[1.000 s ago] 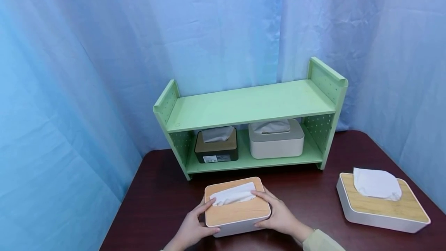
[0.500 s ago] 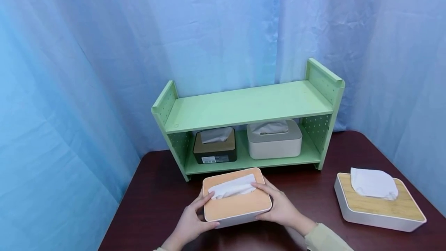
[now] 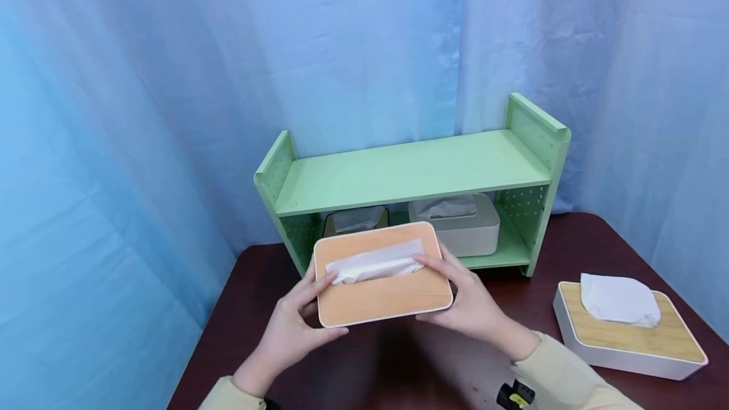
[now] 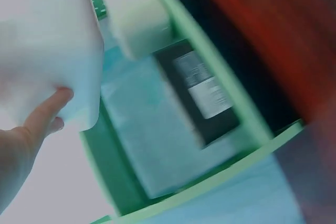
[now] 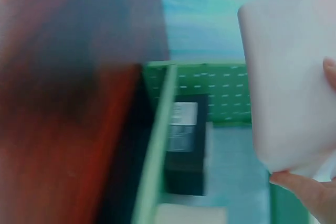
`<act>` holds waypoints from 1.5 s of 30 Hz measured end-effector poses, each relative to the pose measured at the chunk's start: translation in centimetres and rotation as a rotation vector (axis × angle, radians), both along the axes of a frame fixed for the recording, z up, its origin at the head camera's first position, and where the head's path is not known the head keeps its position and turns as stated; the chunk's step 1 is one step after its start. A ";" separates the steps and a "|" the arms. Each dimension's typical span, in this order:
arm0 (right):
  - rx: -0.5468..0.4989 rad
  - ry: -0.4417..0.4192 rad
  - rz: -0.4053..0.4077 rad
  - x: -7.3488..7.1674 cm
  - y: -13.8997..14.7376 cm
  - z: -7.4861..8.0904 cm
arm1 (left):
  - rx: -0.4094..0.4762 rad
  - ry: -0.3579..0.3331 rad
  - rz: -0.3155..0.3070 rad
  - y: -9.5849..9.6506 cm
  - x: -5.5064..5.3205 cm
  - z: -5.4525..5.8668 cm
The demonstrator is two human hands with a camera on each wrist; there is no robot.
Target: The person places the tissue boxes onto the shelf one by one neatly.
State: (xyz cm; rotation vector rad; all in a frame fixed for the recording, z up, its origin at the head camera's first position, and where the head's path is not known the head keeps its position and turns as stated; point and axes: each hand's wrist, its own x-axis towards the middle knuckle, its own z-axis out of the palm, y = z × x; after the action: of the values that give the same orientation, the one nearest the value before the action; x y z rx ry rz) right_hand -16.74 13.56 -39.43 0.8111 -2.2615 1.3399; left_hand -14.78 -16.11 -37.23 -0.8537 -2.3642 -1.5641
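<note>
A tissue box [image 3: 381,299] with a light wood lid and white rim is raised above the table, tilted so its lid faces me. My left hand [image 3: 287,324] grips its left end, and my right hand [image 3: 469,302] holds the right end. Fingers of both hands touch the white tissue in the slot. The wrist views show the pale underside and sides of this box [image 5: 291,87]. Behind it, on the lower level of a green shelf [image 3: 410,169], stand a dark tissue box [image 4: 210,98], partly hidden in the head view, and a grey-and-white tissue box [image 3: 473,239].
To the right, another tissue box [image 3: 632,362] with a wood-grain lid and a tissue sticking out lies on the dark red table [image 3: 228,334]. Upright perforated side panels bound the shelf. Blue curtains [image 3: 370,49] hang behind and at both sides.
Both hands have lifted the tissue box off the table and moved it up and forward toward the shelf. Its lid has tipped toward me, and it now covers part of the dark tissue box.
</note>
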 end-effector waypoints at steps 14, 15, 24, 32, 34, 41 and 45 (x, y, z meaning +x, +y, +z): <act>-0.047 0.129 -0.023 -4.0 0.5 5.5 | -0.078 0.131 -0.038 0.6 -5.5 6.1; -0.053 0.125 -0.025 -4.2 0.6 5.5 | -0.081 0.123 -0.042 0.7 -5.9 6.2; -0.036 0.095 -0.039 -5.0 0.8 5.9 | -0.076 0.046 -0.055 0.9 -7.1 6.2; 0.096 -0.051 -0.042 -5.1 1.2 8.9 | -0.087 -0.075 -0.071 0.7 -7.6 7.8; 0.124 -0.085 -0.038 -5.4 1.3 9.6 | -0.095 -0.103 -0.070 0.6 -7.9 8.5; 0.201 -0.203 -0.050 -6.4 1.4 11.2 | -0.134 -0.168 -0.039 0.1 -8.7 9.4; 0.231 -0.243 -0.017 -6.9 1.5 11.9 | -0.146 -0.186 -0.028 -0.1 -9.1 9.8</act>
State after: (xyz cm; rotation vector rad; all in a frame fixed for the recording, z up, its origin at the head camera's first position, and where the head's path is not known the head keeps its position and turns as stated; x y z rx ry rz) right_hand -23.63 15.05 -27.51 0.7337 -2.6437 1.2426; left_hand -23.86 -16.17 -27.41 -0.8041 -2.6360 -1.5586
